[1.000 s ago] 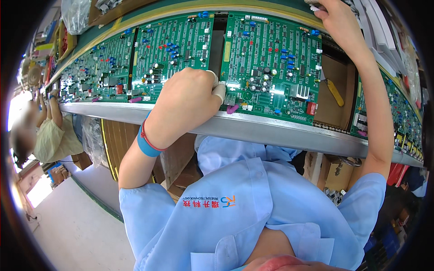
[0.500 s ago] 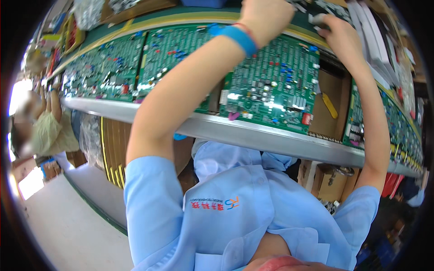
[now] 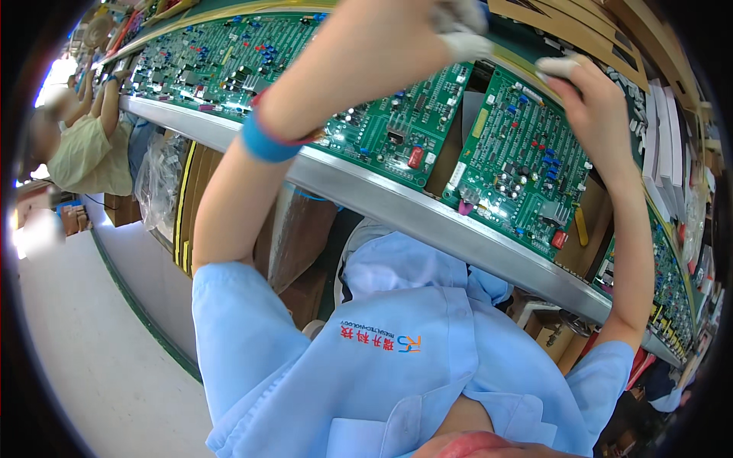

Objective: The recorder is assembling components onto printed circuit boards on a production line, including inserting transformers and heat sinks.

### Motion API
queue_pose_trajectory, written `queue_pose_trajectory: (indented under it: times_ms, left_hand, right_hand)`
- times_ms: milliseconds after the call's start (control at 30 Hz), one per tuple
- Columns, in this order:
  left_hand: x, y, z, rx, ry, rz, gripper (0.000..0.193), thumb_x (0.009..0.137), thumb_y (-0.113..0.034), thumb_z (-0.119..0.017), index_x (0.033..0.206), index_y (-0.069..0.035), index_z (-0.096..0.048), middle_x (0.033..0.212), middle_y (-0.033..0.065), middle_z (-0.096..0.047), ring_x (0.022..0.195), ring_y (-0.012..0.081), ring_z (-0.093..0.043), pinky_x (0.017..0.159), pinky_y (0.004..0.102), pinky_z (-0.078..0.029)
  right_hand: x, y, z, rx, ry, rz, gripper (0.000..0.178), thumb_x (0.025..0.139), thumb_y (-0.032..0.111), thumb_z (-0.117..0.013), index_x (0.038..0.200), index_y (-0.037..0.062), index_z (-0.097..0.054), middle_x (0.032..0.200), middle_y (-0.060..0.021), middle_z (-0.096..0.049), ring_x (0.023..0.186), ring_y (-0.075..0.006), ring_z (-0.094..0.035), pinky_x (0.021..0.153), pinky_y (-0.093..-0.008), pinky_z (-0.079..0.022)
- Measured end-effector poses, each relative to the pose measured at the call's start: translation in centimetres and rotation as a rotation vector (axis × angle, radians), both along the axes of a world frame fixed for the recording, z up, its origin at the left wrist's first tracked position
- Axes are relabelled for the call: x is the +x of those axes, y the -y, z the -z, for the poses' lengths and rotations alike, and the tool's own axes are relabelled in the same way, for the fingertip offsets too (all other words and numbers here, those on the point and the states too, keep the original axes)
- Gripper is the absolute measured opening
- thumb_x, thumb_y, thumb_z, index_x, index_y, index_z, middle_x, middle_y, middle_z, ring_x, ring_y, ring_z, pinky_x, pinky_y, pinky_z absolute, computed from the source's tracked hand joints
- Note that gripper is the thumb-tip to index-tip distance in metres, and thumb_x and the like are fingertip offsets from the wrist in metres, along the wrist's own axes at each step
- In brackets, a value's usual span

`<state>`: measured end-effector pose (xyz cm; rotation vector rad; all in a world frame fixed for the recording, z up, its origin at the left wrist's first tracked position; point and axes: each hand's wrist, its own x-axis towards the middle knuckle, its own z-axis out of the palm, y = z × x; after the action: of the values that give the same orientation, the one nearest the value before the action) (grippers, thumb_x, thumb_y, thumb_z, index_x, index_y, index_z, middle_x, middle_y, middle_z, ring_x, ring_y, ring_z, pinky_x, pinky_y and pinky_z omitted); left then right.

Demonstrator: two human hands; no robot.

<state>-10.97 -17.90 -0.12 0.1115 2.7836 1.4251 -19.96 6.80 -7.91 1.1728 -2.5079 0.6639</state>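
Over the far side of a row of green circuit boards, my left hand [image 3: 401, 42] is raised, a blue band on its wrist. Its fingertips have white covers and are smeared by motion, so whether they hold anything does not show. My right hand [image 3: 594, 103] hangs above the far right corner of one circuit board [image 3: 519, 164], also with white fingertip covers. Its thumb and forefinger are bent close together; anything between them is too small to make out. A second circuit board [image 3: 408, 130] lies to the left, partly below my left hand and forearm.
A metal rail [image 3: 366, 183] runs along the boards' near edge. Beside the right board lies a yellow-handled tool [image 3: 582, 227]. White sheets or flat boxes [image 3: 664, 145] stand at right, cardboard [image 3: 576, 30] behind. Another person [image 3: 92, 145] works at far left.
My view has turned, so the boards appear slanted and shifted. My left hand has moved left, away from my right hand, which stays over the board's far right corner.
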Motion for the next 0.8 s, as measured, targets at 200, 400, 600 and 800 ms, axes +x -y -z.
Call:
queue_pose_trajectory:
  times_ms: [200, 400, 600, 800]
  left_hand:
    - [4.7, 8.5, 4.2, 0.154, -0.090, -0.205, 0.018, 0.089, -0.012, -0.058, 0.099, 0.002, -0.064, 0.084, 0.0100, -0.070, 0.066, 0.0141, -0.067, 0.057, 0.0239, -0.050]
    - [8.4, 12.6, 7.1, 0.317, -0.105, -0.333, 0.021, 0.095, -0.008, -0.052, 0.111, -0.001, -0.063, 0.081, 0.0030, -0.063, 0.060, 0.0050, -0.052, 0.055, 0.0188, -0.042]
    - [10.3, 13.1, 8.7, 0.242, -0.128, -0.396, 0.029, 0.094, -0.008, -0.054, 0.122, -0.003, -0.060, 0.077, -0.0024, -0.052, 0.058, 0.0031, -0.039, 0.053, 0.0191, -0.036]
    - [10.3, 14.0, 9.1, 0.301, 0.017, -0.483, 0.025, 0.088, -0.011, -0.066, 0.110, 0.001, -0.064, 0.078, 0.0003, -0.066, 0.061, 0.0029, -0.050, 0.053, 0.0187, -0.038]
  right_hand:
    - [-0.9, 13.1, -0.7, -0.011, 0.060, -0.167, 0.019, 0.081, 0.010, -0.064, 0.098, 0.0047, -0.067, 0.088, -0.0132, -0.068, 0.085, -0.0312, -0.065, 0.073, -0.0394, -0.050]
    - [-1.3, 19.4, -0.8, 0.167, 0.152, -0.046, 0.017, 0.081, 0.009, -0.058, 0.094, 0.0040, -0.066, 0.084, -0.0173, -0.068, 0.083, -0.0343, -0.065, 0.071, -0.0447, -0.050]
    - [-1.3, 20.6, -0.4, 0.225, 0.110, -0.070, 0.018, 0.079, 0.007, -0.057, 0.095, 0.0044, -0.065, 0.080, -0.0172, -0.067, 0.081, -0.0340, -0.065, 0.067, -0.0433, -0.050]
    - [-0.5, 21.1, -0.9, 0.311, 0.045, -0.036, 0.016, 0.078, 0.005, -0.057, 0.092, 0.0040, -0.064, 0.078, -0.0162, -0.066, 0.077, -0.0332, -0.065, 0.063, -0.0445, -0.049]
